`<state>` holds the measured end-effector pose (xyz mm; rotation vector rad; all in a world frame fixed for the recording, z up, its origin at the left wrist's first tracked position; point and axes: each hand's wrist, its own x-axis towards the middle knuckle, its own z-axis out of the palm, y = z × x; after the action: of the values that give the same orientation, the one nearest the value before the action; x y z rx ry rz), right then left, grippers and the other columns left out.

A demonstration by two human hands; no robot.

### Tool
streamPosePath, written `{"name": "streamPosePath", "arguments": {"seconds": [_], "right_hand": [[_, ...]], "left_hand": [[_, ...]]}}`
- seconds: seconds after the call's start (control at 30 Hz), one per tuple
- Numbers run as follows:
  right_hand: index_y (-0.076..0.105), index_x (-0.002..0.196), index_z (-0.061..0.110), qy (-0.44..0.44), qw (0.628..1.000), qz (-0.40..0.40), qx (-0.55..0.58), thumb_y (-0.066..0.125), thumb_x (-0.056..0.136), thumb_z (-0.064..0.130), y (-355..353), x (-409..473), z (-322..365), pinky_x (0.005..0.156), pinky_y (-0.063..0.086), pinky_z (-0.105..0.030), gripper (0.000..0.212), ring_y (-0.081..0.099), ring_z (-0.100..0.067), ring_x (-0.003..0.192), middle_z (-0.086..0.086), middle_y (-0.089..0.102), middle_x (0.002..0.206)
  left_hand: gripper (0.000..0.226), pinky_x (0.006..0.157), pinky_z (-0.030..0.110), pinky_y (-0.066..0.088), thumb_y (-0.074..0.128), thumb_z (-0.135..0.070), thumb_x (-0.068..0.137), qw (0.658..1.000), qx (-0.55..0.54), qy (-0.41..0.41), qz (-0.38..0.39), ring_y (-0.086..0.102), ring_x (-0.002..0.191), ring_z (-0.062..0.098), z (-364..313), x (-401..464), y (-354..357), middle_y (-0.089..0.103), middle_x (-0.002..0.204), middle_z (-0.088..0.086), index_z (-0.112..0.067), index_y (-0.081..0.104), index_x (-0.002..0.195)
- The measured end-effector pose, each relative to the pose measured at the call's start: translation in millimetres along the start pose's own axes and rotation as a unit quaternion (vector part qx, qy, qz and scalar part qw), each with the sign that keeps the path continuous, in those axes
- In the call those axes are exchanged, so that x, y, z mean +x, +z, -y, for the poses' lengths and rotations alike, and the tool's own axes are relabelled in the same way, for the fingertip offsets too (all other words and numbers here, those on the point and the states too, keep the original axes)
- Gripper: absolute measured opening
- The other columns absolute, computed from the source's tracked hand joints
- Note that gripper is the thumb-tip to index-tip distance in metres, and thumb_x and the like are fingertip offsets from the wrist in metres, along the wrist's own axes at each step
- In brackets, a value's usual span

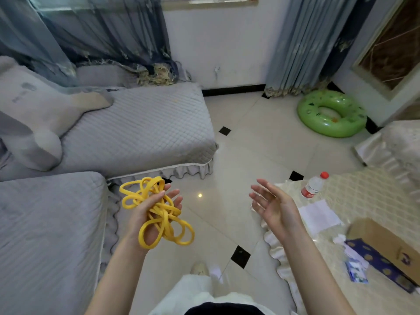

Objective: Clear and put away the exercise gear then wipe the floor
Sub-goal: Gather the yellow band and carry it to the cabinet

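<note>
The step in hand looks like gathering the yellow band into a tidy bundle so it can be stowed. To do it well, the free hand should probably come across, catch the loops that hang off the palm and fold them in before the bundle is carried off, since loose loops could slip or snag on the way. The band is a tangle of loops held in the air above the floor, just beside the grey sofa, well apart from the green swim ring lying near the curtain. The left hand is palm up with the band piled in it; the thumb is curled over the strands and some loops pass round the wrist side, while the fingers reach forward, fairly straight. The right hand holds nothing: it is raised, palm turned towards the left, fingers spread and relaxed, apart from the band and just beside the table edge. Both forearms reach forward from the body at about the same height. A bottle and a box stand on the table.
</note>
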<state>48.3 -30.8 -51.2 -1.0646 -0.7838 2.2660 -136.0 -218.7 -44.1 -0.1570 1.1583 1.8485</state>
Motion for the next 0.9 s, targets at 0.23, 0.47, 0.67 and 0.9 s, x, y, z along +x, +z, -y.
{"name": "streamPosePath", "arguments": {"seconds": [0.23,0.47,0.67,0.9], "right_hand": [[0.062,0.098,0.011,-0.016,0.999,-0.036,0.025,0.043,0.094,0.014,36,81,38,0.056,0.052,-0.018,0.020,0.067,-0.012,0.065,-0.001,0.070,0.076],[0.062,0.095,0.012,-0.043,0.996,-0.069,0.043,0.044,0.094,0.015,38,170,93,0.056,0.051,-0.019,0.019,0.066,-0.011,0.065,0.000,0.070,0.076],[0.062,0.094,0.012,-0.044,0.994,-0.083,0.061,0.043,0.094,0.014,30,260,157,0.055,0.050,-0.018,0.019,0.066,-0.010,0.062,0.000,0.070,0.074],[0.062,0.096,0.013,-0.052,0.990,-0.098,0.084,0.039,0.093,0.009,13,350,249,0.054,0.050,-0.017,0.023,0.066,-0.010,0.062,0.000,0.071,0.074]], "left_hand": [[0.021,0.067,0.033,0.057,0.057,-0.013,0.071,0.999,0.027,-0.035,0.019,0.070,0.071,0.023,-53,107,55,0.071,0.083,0.012,-0.007,0.067,0.089],[0.017,0.066,0.032,0.058,0.046,-0.010,0.090,0.997,0.044,-0.060,0.031,0.070,0.069,0.023,-67,213,114,0.070,0.084,0.016,-0.004,0.061,0.096],[0.018,0.059,0.030,0.058,0.047,-0.013,0.091,0.993,0.051,-0.096,0.040,0.071,0.071,0.023,-70,311,190,0.071,0.085,0.015,-0.006,0.062,0.097],[0.018,0.063,0.030,0.057,0.045,-0.013,0.090,0.987,0.077,-0.102,0.102,0.070,0.067,0.021,-76,420,317,0.071,0.079,0.013,-0.005,0.060,0.097]]}}
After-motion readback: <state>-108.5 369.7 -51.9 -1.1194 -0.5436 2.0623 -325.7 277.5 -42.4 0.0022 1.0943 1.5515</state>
